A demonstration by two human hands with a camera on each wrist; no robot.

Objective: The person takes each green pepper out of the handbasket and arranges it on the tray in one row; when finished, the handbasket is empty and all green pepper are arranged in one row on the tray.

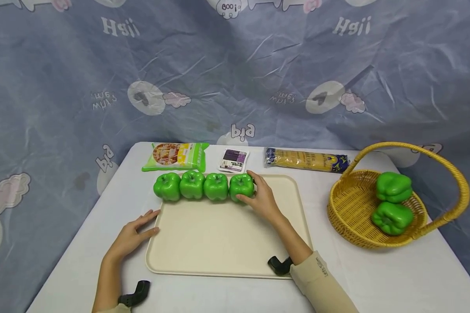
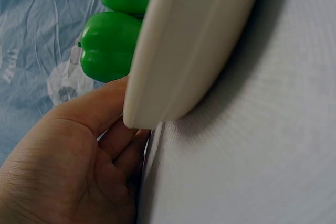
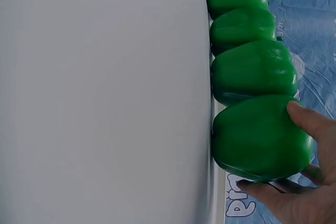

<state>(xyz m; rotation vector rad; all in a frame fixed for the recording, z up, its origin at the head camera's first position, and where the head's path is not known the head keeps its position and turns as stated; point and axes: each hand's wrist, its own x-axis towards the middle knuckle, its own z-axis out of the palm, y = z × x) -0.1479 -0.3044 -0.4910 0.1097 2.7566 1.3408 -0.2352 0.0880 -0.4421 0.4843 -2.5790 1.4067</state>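
Note:
A row of several green bell peppers (image 1: 192, 185) lines the far edge of a cream tray (image 1: 223, 239), toward its left. My right hand (image 1: 264, 202) holds the bell pepper (image 3: 257, 137) at the row's right end, with thumb and fingers on either side of it. This pepper sits right beside its neighbour in the row. At the tray's left edge rests my left hand (image 1: 129, 238), fingers extended and relaxed. In the left wrist view its thumb (image 2: 107, 100) lies against the tray's rim, and the other fingers are partly hidden behind the tray.
On the right stands a yellow wicker basket (image 1: 338, 215) with a tall handle, holding two more green bell peppers (image 1: 393, 188). Along the table's back lie a green food packet (image 1: 176, 156), a small white and purple pack (image 1: 233, 161) and a bag of noodles (image 1: 305, 159).

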